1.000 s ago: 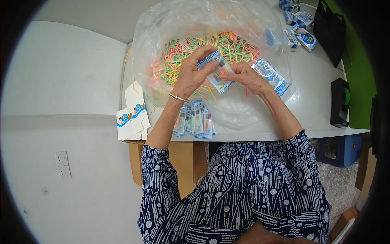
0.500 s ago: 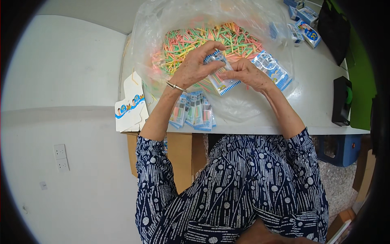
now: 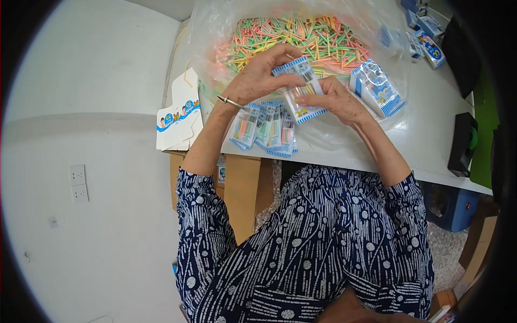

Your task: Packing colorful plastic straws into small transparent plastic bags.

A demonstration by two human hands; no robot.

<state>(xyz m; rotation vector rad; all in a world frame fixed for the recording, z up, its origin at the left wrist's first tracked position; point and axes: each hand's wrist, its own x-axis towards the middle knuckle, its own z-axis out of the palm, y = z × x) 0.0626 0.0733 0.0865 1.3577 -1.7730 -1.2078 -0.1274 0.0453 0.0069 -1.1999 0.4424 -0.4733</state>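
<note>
Between my hands I hold a small clear plastic packet (image 3: pixel 308 110) with blue-striped ends and several coloured sticks inside. My left hand (image 3: pixel 256 78), a bracelet at its wrist, grips the packet's upper left side with thumb and fingers. My right hand (image 3: pixel 342 103) pinches its right side, thumb lying across the front. Behind them, a pile of short pink, green and yellow sticks (image 3: pixel 301 37) lies in a large clear plastic bag (image 3: pixel 212 32). Filled packets (image 3: pixel 245 129) overlap on the table below my left hand. More blue-striped packets (image 3: pixel 377 89) lie right of my right hand.
A white printed carton (image 3: pixel 180 118) sits at the table's left edge. Small blue and white boxes (image 3: pixel 431 48) lie far right, near a black tape dispenser (image 3: pixel 460 145). Below the white table (image 3: pixel 425 134) stand a brown cardboard box (image 3: pixel 239 188) and a blue stool (image 3: pixel 452 207).
The view has shifted, so the table's things appear higher and farther right. The packet has turned more face-up between my hands, and both hands still hold it.
</note>
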